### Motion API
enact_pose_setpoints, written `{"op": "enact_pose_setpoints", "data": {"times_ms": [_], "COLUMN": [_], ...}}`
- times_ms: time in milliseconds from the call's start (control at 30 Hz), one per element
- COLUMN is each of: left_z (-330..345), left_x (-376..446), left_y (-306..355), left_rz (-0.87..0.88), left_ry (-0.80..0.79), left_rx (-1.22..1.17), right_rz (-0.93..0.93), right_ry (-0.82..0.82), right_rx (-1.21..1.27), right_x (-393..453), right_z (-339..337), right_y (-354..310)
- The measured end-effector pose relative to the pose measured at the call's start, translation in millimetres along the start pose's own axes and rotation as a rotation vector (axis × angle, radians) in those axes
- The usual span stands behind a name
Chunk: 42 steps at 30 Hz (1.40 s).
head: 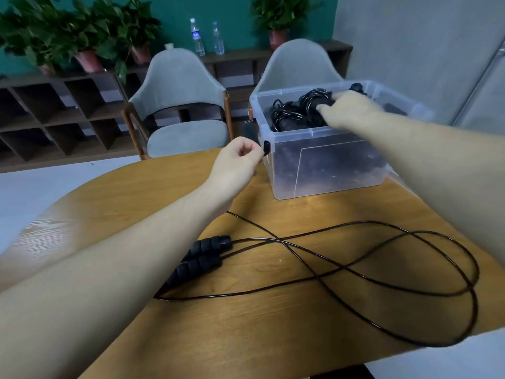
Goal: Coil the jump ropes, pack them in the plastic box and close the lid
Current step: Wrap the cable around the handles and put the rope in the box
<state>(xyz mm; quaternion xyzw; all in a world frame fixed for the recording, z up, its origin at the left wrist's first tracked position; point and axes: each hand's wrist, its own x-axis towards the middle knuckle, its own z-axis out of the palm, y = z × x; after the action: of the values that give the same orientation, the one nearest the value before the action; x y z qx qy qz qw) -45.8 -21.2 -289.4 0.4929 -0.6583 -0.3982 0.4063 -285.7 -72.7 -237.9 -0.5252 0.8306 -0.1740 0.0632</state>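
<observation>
A clear plastic box (322, 165) stands open on the far right of the wooden table (114, 222). Inside it lie coiled black jump ropes (289, 114). My right hand (352, 108) reaches into the box and grips the topmost coil by its black handles. My left hand (235, 160) hovers at the box's left wall, its fingers curled next to the black side clip (266, 151), with nothing visibly held. An uncoiled black jump rope (355, 269) sprawls in loops on the near table. Its two foam handles (202, 255) lie side by side under my left forearm.
Two grey chairs (185, 105) stand behind the table. Beyond them a low dark shelf unit (54, 110) carries potted plants and two water bottles (198, 36). A small dark object (247, 129) sits just left of the box. The table's round edge runs along the left.
</observation>
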Motion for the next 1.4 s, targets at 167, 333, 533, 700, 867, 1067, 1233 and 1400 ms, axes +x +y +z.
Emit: {"op": "enact_pose_setpoints", "data": {"times_ms": [167, 333, 533, 700, 867, 1067, 1233, 1400], "left_z": [-4.2, -21.4, -50.1, -74.8, -100.2, -108.1, -120.0, -122.5], "left_x": [-5.2, -23.5, -57.2, -83.8, -101.8, -117.7, -115.1, -109.0], "left_y": [-11.7, -25.9, -45.5, -59.4, -80.9, -106.6, -124.0, -135.0], "left_rz": [0.013, -0.018, -0.08, -0.135, -0.163, -0.031, 0.124, 0.321], "left_ry": [-0.05, -0.146, -0.24, -0.338, -0.525, -0.541, -0.452, -0.431], "left_rx": [0.052, 0.184, 0.342, 0.485, 0.716, 1.067, 1.048, 1.065], "right_rz": [0.108, 0.046, -0.487, -0.682, -0.72, -0.684, -0.639, -0.619], "right_ry": [-0.086, 0.063, 0.355, 0.359, 0.13, -0.256, -0.311, -0.298], "right_rx": [-0.226, -0.222, -0.202, -0.035, 0.043, 0.014, -0.012, -0.033], "right_x": [3.4, -23.8, -80.7, -133.8, -169.4, -196.0, -205.9, -202.4], "right_z": [-5.7, -7.9, 8.0, 19.6, 46.2, 87.9, 128.5, 153.0], "right_y": [2.5, 5.2, -0.9, -20.9, -27.6, -18.5, -15.1, -28.6]}}
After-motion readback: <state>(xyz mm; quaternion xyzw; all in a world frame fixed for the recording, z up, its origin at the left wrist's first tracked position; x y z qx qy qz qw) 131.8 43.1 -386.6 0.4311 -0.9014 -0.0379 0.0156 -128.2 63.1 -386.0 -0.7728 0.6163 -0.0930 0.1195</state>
